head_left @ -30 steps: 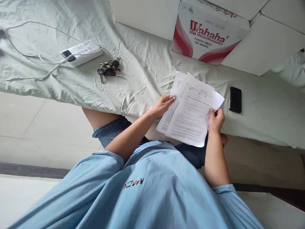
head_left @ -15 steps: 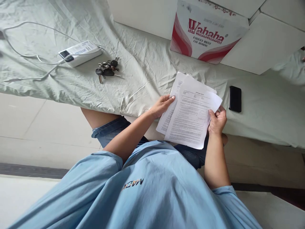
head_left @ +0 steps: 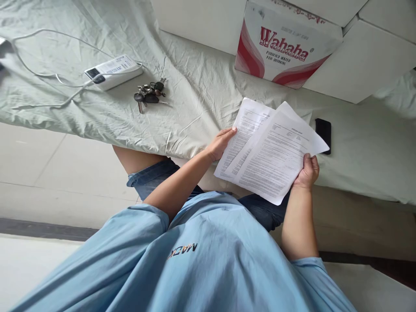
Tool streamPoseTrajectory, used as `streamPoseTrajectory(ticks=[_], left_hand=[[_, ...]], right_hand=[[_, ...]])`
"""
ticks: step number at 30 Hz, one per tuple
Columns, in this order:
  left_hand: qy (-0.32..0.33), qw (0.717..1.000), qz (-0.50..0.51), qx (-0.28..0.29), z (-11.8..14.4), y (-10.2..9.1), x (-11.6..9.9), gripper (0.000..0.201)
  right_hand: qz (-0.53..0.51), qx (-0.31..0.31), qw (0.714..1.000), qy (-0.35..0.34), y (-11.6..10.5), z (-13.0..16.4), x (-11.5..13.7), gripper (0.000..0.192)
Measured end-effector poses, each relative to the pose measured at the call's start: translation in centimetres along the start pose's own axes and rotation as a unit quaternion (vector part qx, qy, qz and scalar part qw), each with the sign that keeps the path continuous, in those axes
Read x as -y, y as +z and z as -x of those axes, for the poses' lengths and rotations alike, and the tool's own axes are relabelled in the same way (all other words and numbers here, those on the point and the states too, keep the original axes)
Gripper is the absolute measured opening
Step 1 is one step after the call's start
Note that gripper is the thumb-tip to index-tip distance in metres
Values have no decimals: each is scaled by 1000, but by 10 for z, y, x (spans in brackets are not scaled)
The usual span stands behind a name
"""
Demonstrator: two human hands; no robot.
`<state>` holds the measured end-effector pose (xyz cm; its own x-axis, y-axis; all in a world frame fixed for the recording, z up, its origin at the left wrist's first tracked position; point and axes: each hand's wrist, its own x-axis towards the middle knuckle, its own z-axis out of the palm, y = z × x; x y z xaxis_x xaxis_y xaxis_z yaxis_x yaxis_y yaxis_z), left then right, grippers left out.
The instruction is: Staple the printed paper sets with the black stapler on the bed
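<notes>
I sit at the edge of a bed covered by a pale green sheet [head_left: 201,86]. My left hand [head_left: 221,144] grips the left edge of a printed sheet of paper [head_left: 244,134]. My right hand [head_left: 307,172] holds a second printed sheet [head_left: 280,156] by its right edge, fanned out to the right over the first. Both sheets are lifted above my lap and the bed's edge. A black phone [head_left: 323,133] lies on the sheet just behind the right-hand paper, partly covered by its corner.
A bunch of keys [head_left: 148,94] lies on the bed to the left. Beside it sits a white power bank [head_left: 112,71] with a white cable [head_left: 48,78]. A red and white Wahaha carton [head_left: 286,45] stands against white boxes [head_left: 364,56] behind. Tiled floor [head_left: 48,173] lies left.
My right hand has pulled the top sheet to the right, off the lower one, so the two papers are now spread apart. The top sheet's corner now covers part of the phone.
</notes>
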<state>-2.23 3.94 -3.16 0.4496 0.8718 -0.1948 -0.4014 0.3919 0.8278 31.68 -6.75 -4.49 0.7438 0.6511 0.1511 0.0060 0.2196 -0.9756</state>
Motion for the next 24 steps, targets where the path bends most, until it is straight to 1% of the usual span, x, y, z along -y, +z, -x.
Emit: streamPoseTrajectory(ticks=[2, 3, 4, 8, 10, 12, 16, 18, 21, 24], left_hand=[[3, 1000, 6, 3, 0, 1, 0, 72], [4, 1000, 7, 2, 0, 1, 0, 72], [4, 1000, 5, 0, -1, 1, 0, 72], [7, 1000, -2, -21, -2, 1, 2, 72], [9, 1000, -7, -23, -3, 1, 3, 73], [10, 1000, -15, -25, -3, 1, 3, 74], [5, 999, -24, -27, -1, 3, 0, 70], [6, 999, -25, -20, 0, 4, -1, 69], [8, 1000, -24, -1, 1, 5, -3, 71], [4, 999, -29, 18, 1, 6, -2, 75]], right_hand=[[-32, -22, 999, 14, -1, 1, 5, 46], [-50, -21, 998, 26, -1, 2, 8, 47], [-66, -5, 997, 43, -1, 3, 12, 49], [-96, 120, 981, 115, -3, 12, 27, 58], [-91, 145, 978, 123, -4, 13, 30, 60], [-79, 138, 980, 123, -5, 10, 27, 60], [-57, 65, 990, 111, -7, -9, 16, 61], [-26, 46, 994, 96, -7, -20, 12, 60], [25, 49, 994, 93, -1, -29, 10, 56], [43, 70, 992, 99, 9, -31, 10, 53]])
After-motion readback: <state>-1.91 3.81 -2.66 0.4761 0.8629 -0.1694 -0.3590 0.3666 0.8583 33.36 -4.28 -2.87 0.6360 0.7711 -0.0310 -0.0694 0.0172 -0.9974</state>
